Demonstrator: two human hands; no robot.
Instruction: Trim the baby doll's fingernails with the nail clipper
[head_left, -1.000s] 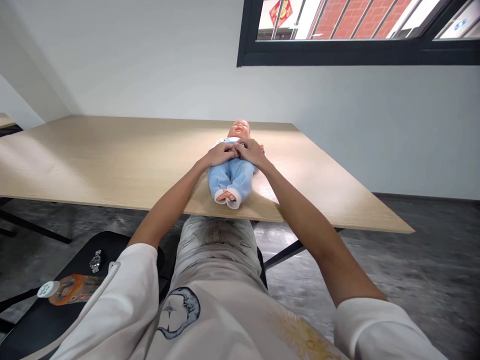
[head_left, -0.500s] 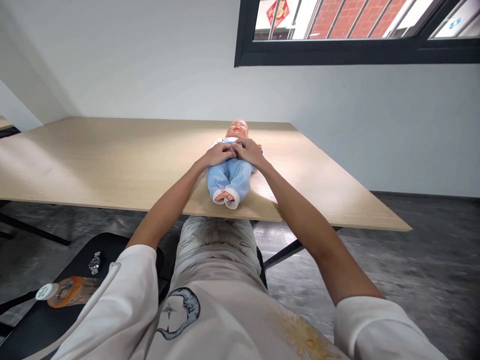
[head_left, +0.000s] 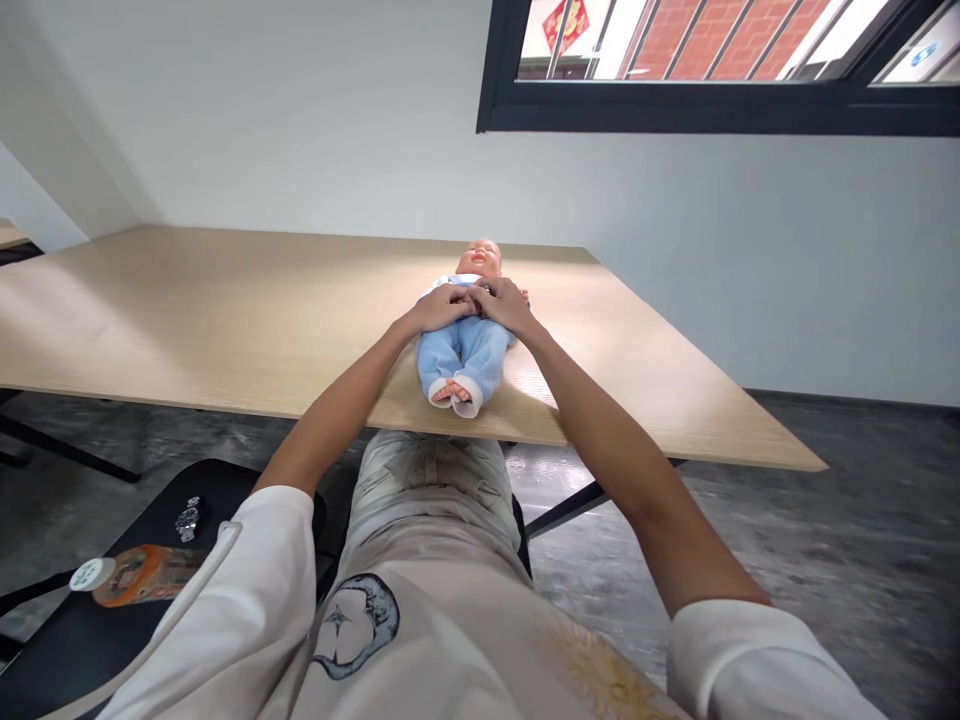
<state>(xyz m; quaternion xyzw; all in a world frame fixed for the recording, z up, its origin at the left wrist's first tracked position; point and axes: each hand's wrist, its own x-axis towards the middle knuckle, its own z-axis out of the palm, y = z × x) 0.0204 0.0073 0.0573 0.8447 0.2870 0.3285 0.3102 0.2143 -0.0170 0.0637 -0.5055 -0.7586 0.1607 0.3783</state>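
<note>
Forward, both arms stretch over the table (head_left: 225, 310), the left hand (head_left: 442, 308) and right hand (head_left: 506, 305) meeting, fingers pressed together, on the chest of a face-up baby doll (head_left: 461, 355) near the table's near edge; whether they pinch its clothing cannot be told.

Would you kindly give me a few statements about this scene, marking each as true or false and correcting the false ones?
The doll lies face down on the table. False: it lies on its back, face up.

The left hand and right hand both rest on the doll's middle. True.

The doll's bare feet lie toward the person. True.

The bottle stands upright on the black surface. False: it lies on its side, near a wristwatch.
</note>
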